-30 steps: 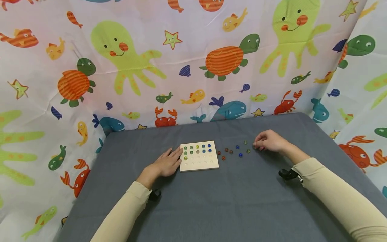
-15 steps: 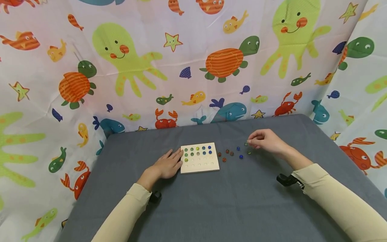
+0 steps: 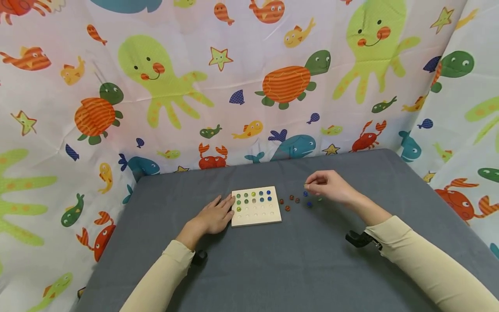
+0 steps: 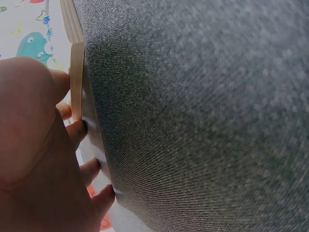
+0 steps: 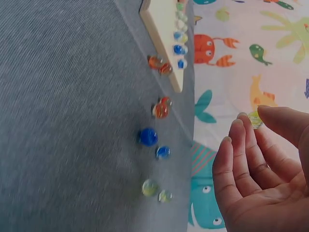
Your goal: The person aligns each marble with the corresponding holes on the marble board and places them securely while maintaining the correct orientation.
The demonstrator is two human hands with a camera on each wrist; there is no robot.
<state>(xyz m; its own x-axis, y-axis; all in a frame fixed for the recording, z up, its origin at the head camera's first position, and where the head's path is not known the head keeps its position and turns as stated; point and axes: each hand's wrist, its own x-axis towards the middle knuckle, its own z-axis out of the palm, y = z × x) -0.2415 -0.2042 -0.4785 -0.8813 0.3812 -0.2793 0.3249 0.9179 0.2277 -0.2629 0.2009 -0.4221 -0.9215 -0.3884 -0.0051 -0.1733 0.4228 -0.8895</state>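
Note:
A pale wooden board (image 3: 257, 216) with rows of round hollows lies on the table. Coloured glass marbles fill its two back rows, and a yellow-green marble (image 3: 239, 209) sits at the left of the third row. My left hand (image 3: 213, 216) rests flat at the board's left side, its straight fingers touching the edge. To the right of the board, my right hand (image 3: 330, 186) is raised above the table. Between its thumb and index finger it pinches a yellow-green marble (image 5: 255, 119); the other fingers are loosely bent.
Loose marbles lie right of the board: several orange-red marbles (image 5: 161, 110) closest to it, then two blue marbles (image 5: 148, 137), then two yellow-green marbles (image 5: 149, 187). A grey cloth (image 3: 249, 268) covers the table. Behind hangs a sea-animal curtain (image 3: 241, 65).
My right hand has moved left from beyond the loose marbles, rising off the table with the pinched marble. The left hand has stayed at the board's edge.

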